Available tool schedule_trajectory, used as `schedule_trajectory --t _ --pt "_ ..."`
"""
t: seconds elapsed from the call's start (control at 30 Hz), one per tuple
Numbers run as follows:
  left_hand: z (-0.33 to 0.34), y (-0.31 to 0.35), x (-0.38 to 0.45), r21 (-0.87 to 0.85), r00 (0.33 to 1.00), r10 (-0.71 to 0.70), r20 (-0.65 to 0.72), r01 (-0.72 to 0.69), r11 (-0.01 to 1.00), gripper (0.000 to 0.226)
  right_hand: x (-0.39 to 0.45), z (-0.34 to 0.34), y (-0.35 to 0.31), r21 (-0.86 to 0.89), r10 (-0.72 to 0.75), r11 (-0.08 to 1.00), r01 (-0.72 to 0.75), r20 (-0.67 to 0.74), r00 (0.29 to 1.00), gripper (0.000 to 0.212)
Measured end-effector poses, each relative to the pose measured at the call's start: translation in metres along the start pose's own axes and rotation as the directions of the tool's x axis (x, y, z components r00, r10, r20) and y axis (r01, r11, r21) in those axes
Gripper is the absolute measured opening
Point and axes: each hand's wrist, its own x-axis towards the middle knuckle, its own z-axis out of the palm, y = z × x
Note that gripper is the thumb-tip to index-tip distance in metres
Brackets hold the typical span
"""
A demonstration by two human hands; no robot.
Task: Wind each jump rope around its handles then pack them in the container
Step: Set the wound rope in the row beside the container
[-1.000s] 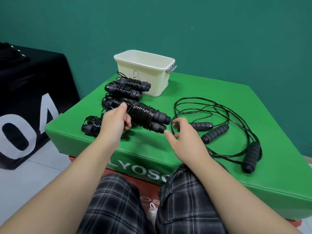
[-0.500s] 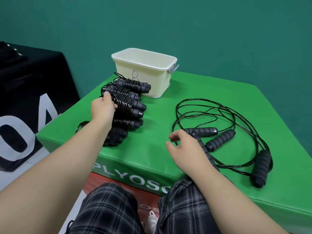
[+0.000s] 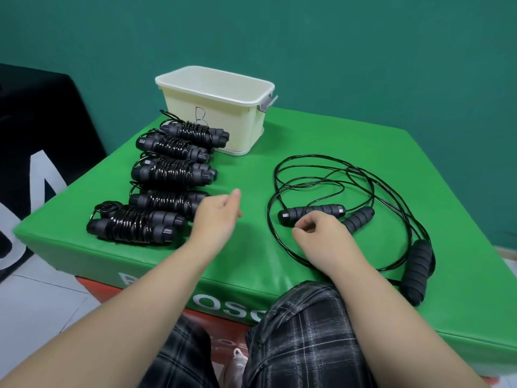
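Head view: left hand empty, loosely curled; right hand curls beside the near handle; grasp unclear. Loose rope on the bench could tangle when lifted, being overlapped loops.

Both bare forearms reach up from the lower edge toward 12 o'clock; the left forearm runs from about 7 o'clock toward the middle, the right forearm from about 5 o'clock; the left hand shows its back, fingers loosely curled around nothing, thumb pointing to 1 o'clock; the right hand lies at its 3 o'clock, well apart from it, back up, fingers curled under toward 10 o'clock; whether they pinch anything cannot be told.
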Motion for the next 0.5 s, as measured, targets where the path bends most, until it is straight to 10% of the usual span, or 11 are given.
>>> schedule_trajectory --t 0.3,0.5 --pt "0.064 -0.001 -0.017 0.145 0.943 0.16 0.292 -0.209 0.967 0.034 0.022 -0.011 0.046 -0.165 0.084 0.979 -0.118 -0.196 0.977 0.033" --pt "0.086 -0.018 -0.019 0.179 0.92 0.277 0.276 -0.332 0.926 0.023 0.027 -0.003 0.076 -0.289 0.189 0.936 -0.202 -0.072 0.979 0.048"
